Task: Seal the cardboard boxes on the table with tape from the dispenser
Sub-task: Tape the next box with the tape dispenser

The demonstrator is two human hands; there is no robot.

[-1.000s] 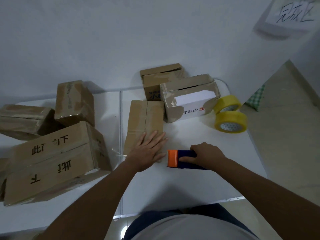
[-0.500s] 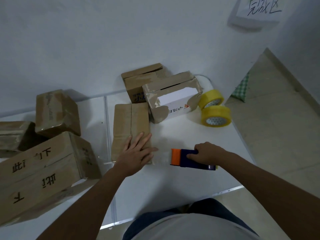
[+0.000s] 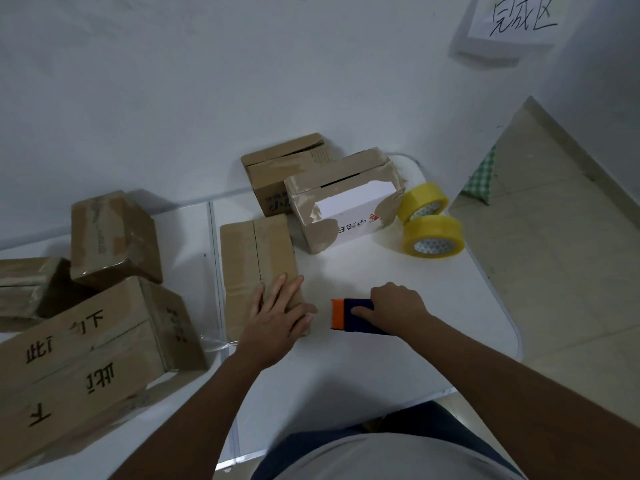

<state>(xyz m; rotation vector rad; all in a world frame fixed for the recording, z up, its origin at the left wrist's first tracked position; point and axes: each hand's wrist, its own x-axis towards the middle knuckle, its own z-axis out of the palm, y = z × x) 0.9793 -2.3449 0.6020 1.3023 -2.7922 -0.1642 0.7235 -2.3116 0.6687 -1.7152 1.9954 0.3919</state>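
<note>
Fingers of left hand straight and spread, flat on near end of the flat box, thumb over its right near corner; fingers of right hand curled round the dispenser, thumb on its near side. Dispenser: blue body, orange end facing left, just right of the flat box and apart from it, low over or on the table, cannot tell which. Flat box lies lengthwise away from the person, centre seam visible along its top, near the middle of the table. Behind it a small box at the wall and a torn box with white inner face showing, the two touching. Two yellow tape rolls just right of the torn box, one leaning on the other. Left side of table: a big box with black characters, two more boxes behind it. Paper sign with handwriting on the wall, upper right
</note>
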